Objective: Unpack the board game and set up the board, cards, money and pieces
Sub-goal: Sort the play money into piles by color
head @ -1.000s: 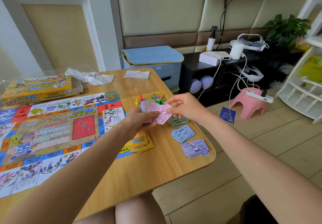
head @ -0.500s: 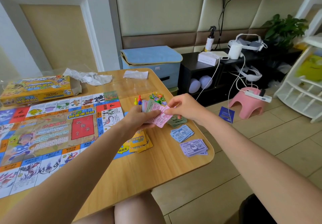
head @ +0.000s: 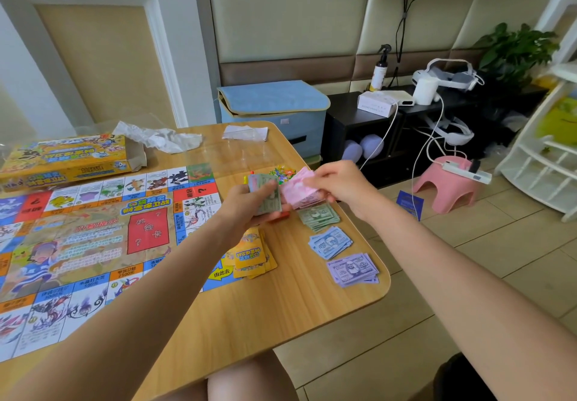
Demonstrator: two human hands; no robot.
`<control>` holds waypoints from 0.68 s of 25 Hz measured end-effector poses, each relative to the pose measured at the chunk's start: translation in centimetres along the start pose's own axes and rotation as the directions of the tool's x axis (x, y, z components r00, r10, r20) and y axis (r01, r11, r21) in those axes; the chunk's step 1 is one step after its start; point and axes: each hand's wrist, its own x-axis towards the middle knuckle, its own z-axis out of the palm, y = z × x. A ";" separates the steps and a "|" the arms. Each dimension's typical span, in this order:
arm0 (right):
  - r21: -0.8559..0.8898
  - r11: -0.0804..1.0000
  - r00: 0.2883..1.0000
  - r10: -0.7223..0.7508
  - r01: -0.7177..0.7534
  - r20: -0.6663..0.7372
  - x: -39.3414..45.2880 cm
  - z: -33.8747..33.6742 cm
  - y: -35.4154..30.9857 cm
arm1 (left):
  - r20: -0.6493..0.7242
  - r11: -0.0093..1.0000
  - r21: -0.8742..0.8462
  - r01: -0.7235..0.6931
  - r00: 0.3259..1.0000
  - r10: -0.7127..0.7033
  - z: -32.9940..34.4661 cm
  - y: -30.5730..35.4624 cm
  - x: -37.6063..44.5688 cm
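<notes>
knee: bare knee (head: 249,382) pokes up right under the near edge of the table, so the person's sitting
table: light wood-grain top (head: 265,307) with rounded corners, tan tile floor (head: 468,275) off to the right
game board: unfolded flat (head: 93,244), takes up pretty much the whole left side, red card spot in the middle
yellow cards: messy stack (head: 253,255) sitting half on the board's right edge
sorted money: three piles in a row along the right side of the table, purple bills (head: 354,269) nearest, blue bills (head: 331,241) next, green bills (head: 318,216) furthest
left hand: (head: 249,199) closed around a mixed wad of bills (head: 265,194), held just above the table
right hand: (head: 338,182) fingers pinched on a bunch of pink bills (head: 301,191), right next to the wad, above the green pile
pieces: some colourful little bits (head: 282,172) behind the hands, can't make out much
box: yellow game box (head: 65,158) lying at the far left, crumpled plastic wrap (head: 159,138) just beside it, another clear wrapper (head: 245,133) near the far edge
room: blue fabric storage box (head: 274,113) behind the table, black shelf unit (head: 390,132) with a spray bottle (head: 379,69) and white headsets (head: 446,75), pink stool (head: 446,185) with a power strip (head: 466,172) on it, potted plant (head: 515,47) in the corner
</notes>
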 end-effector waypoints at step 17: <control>-0.537 0.843 0.977 -0.078 -0.040 -0.197 2.7 1.9 1.5 | 0.116 0.985 0.170 0.022 0.992 -0.042 -0.7 -0.3 -0.2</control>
